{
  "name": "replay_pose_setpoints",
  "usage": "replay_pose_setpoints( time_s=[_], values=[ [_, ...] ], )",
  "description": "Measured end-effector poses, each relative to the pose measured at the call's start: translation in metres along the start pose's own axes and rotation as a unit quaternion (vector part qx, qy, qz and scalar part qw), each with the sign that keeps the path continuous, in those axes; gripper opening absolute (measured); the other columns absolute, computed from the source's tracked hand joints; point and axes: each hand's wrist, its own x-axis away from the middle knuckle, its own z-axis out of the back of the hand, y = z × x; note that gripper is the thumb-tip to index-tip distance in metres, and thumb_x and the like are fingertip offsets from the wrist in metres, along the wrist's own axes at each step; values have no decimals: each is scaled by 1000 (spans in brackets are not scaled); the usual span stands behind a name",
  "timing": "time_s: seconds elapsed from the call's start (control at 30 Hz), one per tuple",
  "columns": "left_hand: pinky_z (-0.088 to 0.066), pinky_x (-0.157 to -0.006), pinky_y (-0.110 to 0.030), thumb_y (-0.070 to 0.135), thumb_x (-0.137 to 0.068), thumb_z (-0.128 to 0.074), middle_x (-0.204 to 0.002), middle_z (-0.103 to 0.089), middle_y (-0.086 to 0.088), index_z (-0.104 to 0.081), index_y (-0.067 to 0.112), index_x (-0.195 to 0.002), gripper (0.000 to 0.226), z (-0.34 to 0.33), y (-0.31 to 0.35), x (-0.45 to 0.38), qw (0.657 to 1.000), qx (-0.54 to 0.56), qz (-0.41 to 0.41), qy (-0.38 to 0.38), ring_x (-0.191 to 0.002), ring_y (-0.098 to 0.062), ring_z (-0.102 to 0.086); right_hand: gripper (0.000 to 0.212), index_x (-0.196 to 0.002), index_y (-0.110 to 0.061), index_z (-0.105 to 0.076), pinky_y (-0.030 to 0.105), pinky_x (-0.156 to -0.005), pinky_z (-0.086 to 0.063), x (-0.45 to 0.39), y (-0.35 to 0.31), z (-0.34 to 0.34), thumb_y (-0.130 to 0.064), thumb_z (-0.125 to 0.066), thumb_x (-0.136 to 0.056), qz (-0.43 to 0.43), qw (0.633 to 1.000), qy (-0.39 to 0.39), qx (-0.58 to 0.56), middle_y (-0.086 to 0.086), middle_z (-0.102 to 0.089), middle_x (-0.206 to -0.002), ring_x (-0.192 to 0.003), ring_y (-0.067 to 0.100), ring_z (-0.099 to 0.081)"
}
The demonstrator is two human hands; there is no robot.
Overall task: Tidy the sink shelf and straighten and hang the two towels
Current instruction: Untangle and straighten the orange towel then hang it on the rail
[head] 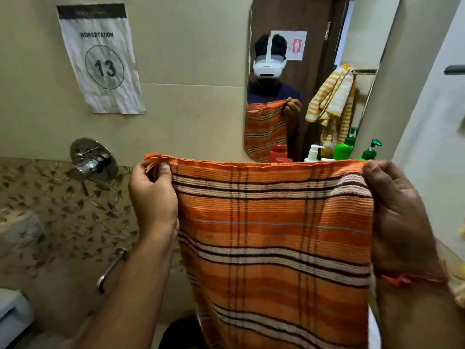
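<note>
An orange towel (274, 238) with white and black stripes hangs spread flat in front of me, held up by its two top corners. My left hand (152, 195) pinches the top left corner and my right hand (397, 212) grips the top right corner. The towel hides the sink and most of its shelf. Just above the towel's top edge show a white pump bottle (313, 153), a green pump bottle (370, 150) and a red container (278, 153). A yellow and white striped towel (332, 99) appears in the mirror, bunched on a rail.
A mirror (314, 46) hangs on the beige tiled wall ahead. A chrome tap valve (93, 159) and a chrome handle (112, 269) are on the left wall. A paper sign (100, 59) reads workstation 13. A white wall stands at right.
</note>
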Motion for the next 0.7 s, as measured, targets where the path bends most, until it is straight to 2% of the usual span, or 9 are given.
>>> replay_pose_setpoints(
  time_s=[0.03,0.07,0.13,0.27,0.37,0.47,0.53,0.6,0.7],
  values=[
    [-48,-63,-8,11,-98,-58,-86,-67,13,-60,30,-87,21,0,3,4,1000,5,-7,0,-71,12,-64,11,-87,-20,-57,29,-58,-60,0,13,40,-28,-54,-93,2,1000,-19,-18,3,-64,-80,-66,16,-64],
    [-48,-62,-7,12,-98,-57,-87,-66,14,-59,32,-88,22,1,6,7,1000,7,-16,0,-72,13,-64,12,-85,-20,-57,29,-57,-59,8,24,49,-27,-54,-95,17,998,-11,-53,1,-64,-79,-67,15,-65],
    [-48,-67,-7,16,-98,-58,-91,-66,16,-58,35,-90,22,2,13,10,999,-1,-44,-2,-79,13,-64,15,-83,-25,-60,30,-62,-60,-10,27,67,-25,-55,-97,88,994,29,65,-3,-66,-79,-71,14,-67],
    [-47,-74,-9,16,-98,-59,-89,-65,17,-57,34,-88,20,4,17,7,996,-26,-88,-5,-79,14,-61,7,-95,-29,-61,37,-79,-61,-19,35,82,-23,-63,-94,170,968,-4,185,3,-68,-96,-94,25,-69],
    [-50,-79,-14,16,-97,-61,-91,-66,15,-60,28,-96,12,9,12,1,994,-45,-94,-16,-82,7,-63,10,-97,-27,-62,44,-86,-57,-18,33,83,-18,-64,-93,152,967,-7,203,8,-69,-100,-100,30,-68],
    [-55,-88,-27,14,-93,-66,-95,-69,8,-66,20,-104,13,14,3,-3,996,-47,-72,-28,-90,-9,-66,14,-101,-24,-63,35,-80,-61,-19,38,86,-14,-65,-92,150,968,-6,199,4,-69,-95,-95,24,-69],
    [-57,-88,-34,12,-89,-68,-93,-70,7,-67,26,-93,14,16,0,-4,997,-49,-45,-26,-89,-12,-67,17,-104,-23,-64,27,-75,-61,-21,40,88,-12,-65,-92,129,973,-3,191,4,-69,-93,-92,22,-70],
    [-59,-85,-39,11,-85,-71,-90,-71,7,-67,29,-84,19,17,-1,-2,998,-47,-16,-25,-86,-15,-69,19,-107,-22,-63,29,-69,-60,-21,43,87,-10,-65,-92,106,977,22,185,5,-68,-91,-90,26,-69],
    [-60,-81,-37,9,-86,-71,-92,-72,5,-65,30,-85,22,15,-3,5,998,-48,17,-28,-87,-15,-70,20,-107,-23,-62,35,-63,-55,-20,50,82,-10,-66,-91,80,973,65,208,12,-62,-89,-88,35,-67]
  ],
)
